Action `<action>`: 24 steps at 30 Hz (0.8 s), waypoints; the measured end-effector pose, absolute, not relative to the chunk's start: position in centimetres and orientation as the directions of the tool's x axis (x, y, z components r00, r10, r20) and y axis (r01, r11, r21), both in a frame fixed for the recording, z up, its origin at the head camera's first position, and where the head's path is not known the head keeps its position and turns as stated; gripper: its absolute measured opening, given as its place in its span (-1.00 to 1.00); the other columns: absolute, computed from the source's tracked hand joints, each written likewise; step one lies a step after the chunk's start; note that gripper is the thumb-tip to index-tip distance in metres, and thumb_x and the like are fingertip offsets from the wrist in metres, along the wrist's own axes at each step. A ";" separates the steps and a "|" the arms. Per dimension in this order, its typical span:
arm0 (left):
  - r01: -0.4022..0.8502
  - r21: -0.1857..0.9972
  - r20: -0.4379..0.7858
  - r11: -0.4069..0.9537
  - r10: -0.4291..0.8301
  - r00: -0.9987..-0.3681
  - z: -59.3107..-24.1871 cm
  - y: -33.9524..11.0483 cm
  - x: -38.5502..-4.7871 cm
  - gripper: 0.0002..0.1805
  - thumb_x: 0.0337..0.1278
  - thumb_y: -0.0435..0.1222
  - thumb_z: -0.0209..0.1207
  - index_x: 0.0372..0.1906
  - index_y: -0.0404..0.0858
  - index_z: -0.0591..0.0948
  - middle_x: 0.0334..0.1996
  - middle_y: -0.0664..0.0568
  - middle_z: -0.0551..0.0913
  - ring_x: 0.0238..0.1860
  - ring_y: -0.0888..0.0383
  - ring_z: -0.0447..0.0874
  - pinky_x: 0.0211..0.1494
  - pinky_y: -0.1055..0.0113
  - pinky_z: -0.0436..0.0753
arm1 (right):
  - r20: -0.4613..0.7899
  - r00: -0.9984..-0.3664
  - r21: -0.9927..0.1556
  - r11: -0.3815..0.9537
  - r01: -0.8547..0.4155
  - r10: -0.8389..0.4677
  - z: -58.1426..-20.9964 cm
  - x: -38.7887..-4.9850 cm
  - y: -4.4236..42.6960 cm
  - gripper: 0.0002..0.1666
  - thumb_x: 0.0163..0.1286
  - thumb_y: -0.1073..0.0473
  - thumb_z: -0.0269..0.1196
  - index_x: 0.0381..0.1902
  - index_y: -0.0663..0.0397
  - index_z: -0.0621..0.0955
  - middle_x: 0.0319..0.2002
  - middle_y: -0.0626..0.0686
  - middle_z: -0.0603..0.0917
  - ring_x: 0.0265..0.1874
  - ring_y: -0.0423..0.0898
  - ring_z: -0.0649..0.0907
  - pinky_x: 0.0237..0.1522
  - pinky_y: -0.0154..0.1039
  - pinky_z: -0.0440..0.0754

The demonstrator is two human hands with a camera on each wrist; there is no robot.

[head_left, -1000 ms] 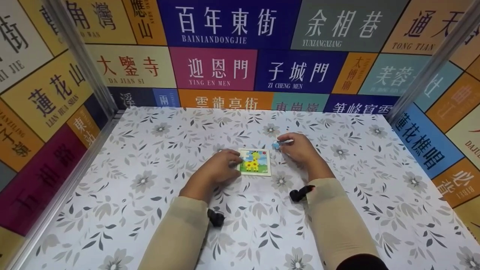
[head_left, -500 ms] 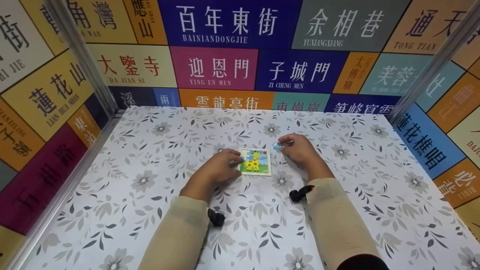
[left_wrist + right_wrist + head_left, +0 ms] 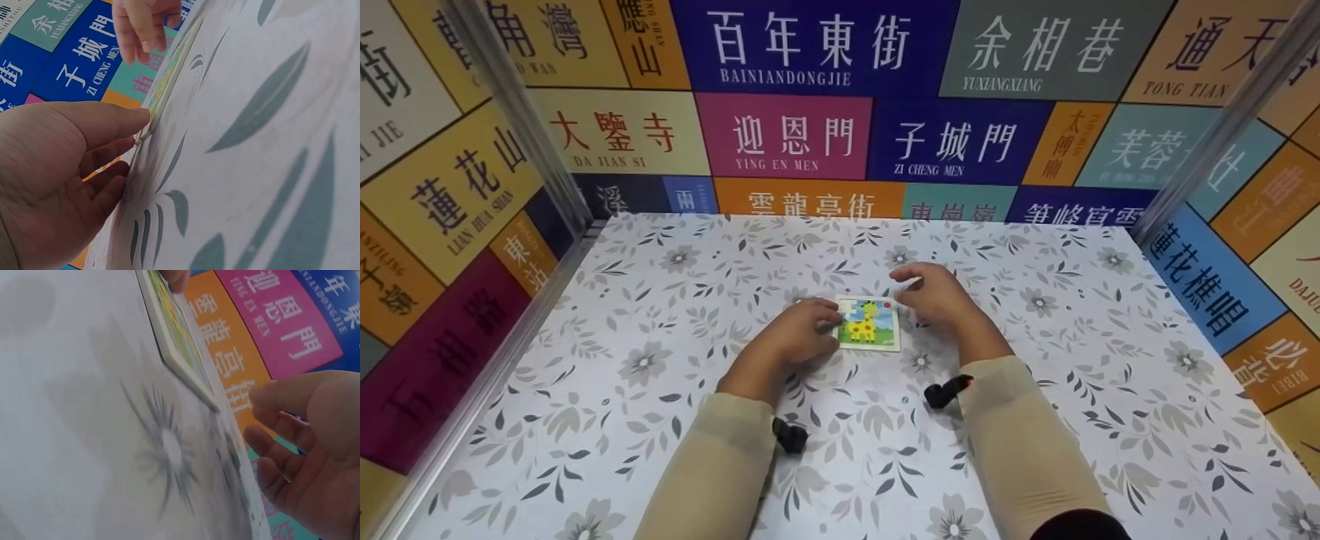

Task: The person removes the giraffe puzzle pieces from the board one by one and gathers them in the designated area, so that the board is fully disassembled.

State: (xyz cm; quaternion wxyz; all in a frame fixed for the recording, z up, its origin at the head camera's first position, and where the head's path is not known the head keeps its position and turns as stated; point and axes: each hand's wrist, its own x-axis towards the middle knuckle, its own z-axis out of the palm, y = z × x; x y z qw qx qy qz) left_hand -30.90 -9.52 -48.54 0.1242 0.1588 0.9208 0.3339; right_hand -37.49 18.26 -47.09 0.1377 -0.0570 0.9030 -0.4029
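A small square giraffe puzzle [image 3: 874,338] with a pale rim lies flat on the tabletop. My left hand [image 3: 801,331] holds its left side; in the left wrist view the thumb of that hand [image 3: 56,174] presses on the corner of the board [image 3: 170,84], fingers bent beside the edge. The board's upper left part is cream, without picture. My right hand [image 3: 941,300] is at the upper right corner, thumb and forefinger apart. In the right wrist view the fingers of this hand [image 3: 318,444] are loosely bent beside the board [image 3: 188,374], and no piece shows between them.
A white cloth with grey flowers and leaves covers the table [image 3: 660,420]. Colourful panels with printed characters [image 3: 787,135] stand behind it and at both sides, with clear posts at the corners. Each wrist wears a small black device [image 3: 790,435].
My right hand has moved left, to the board's corner, and its thumb and forefinger have parted. The light blue piece seen at its fingertips before is out of sight. My left hand has stayed in place.
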 end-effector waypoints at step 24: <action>0.249 0.652 -0.059 0.716 0.375 -0.925 -48.9 -9.5 -30.9 -0.51 0.17 -0.28 0.41 0.25 -0.18 0.75 0.49 -0.01 0.56 0.56 -0.11 0.45 0.71 -0.01 0.33 | -0.185 -0.893 -0.663 0.723 -0.194 -0.410 -48.0 -37.0 13.8 -0.47 0.47 0.02 0.40 0.35 -0.05 0.67 0.26 0.08 0.69 0.25 0.08 0.65 0.39 0.08 0.60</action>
